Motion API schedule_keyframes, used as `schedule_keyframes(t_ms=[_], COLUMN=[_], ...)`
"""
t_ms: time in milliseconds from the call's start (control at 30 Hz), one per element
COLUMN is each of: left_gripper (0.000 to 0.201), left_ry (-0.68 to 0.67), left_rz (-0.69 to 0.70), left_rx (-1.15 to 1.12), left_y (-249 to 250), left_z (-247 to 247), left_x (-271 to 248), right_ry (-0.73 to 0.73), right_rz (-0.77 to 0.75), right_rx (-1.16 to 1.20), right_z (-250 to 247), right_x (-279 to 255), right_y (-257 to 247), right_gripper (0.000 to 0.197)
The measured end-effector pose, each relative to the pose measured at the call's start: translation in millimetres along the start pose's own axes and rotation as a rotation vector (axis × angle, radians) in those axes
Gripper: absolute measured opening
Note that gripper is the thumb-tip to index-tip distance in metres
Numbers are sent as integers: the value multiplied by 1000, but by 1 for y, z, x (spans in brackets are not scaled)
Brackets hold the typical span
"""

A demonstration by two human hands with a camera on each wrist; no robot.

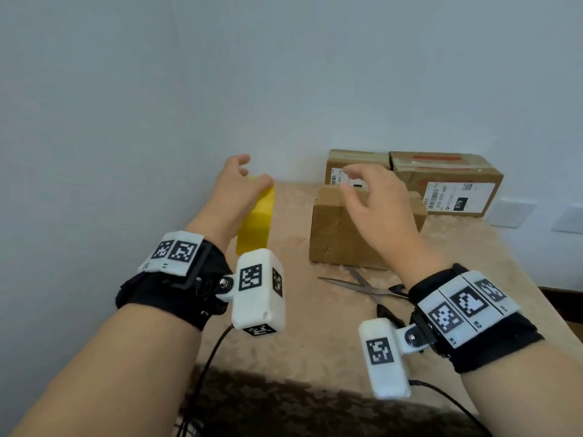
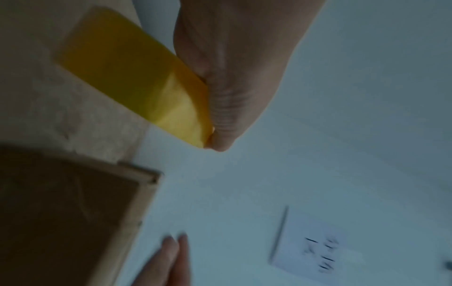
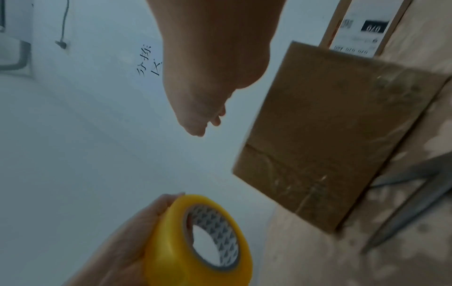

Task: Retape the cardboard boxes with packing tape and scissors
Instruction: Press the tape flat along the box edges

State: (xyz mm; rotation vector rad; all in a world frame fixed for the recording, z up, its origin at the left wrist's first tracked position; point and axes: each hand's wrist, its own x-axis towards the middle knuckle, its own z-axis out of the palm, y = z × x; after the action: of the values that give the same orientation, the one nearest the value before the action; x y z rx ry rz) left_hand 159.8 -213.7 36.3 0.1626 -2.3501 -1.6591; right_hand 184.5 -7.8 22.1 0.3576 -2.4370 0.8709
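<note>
while the left hand (image 1: 235,190) grips one tape roll (image 1: 256,219), the right hand (image 1: 373,203) hovers spread by three boxes (image 1: 334,228).

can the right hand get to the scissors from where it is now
Probably yes. The right hand is empty, raised over the nearest cardboard box; the scissors lie flat on the table just in front of that box, uncovered, below the wrist. It would only need to draw back and down.

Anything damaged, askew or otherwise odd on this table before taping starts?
Only wear: the nearest cardboard box has creased, wrinkled old tape on its front. The scissors lie open beside it. The left hand holds the yellow tape roll.
</note>
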Motion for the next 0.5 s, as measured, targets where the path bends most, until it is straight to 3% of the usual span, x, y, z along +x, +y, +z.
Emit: schedule_keyframes(t_ms=[133,233,333,500], left_gripper=[75,81,76,59], left_ry=[-19,-109,-189,-156], left_rz=[78,91,94,137], left_rx=[-141,-234,-239,-43], left_y=[34,48,54,50], left_z=[4,16,19,-1], left_x=[-16,-30,-37,-31], right_ry=[-241,-333,-346,-360], right_rz=[179,175,163,220], right_rx=[536,844,910,857], right_z=[-7,-3,-4,-9], right_x=[1,0,-1,-3], right_y=[-31,-37,-41,-41], right_gripper=[37,41,37,23])
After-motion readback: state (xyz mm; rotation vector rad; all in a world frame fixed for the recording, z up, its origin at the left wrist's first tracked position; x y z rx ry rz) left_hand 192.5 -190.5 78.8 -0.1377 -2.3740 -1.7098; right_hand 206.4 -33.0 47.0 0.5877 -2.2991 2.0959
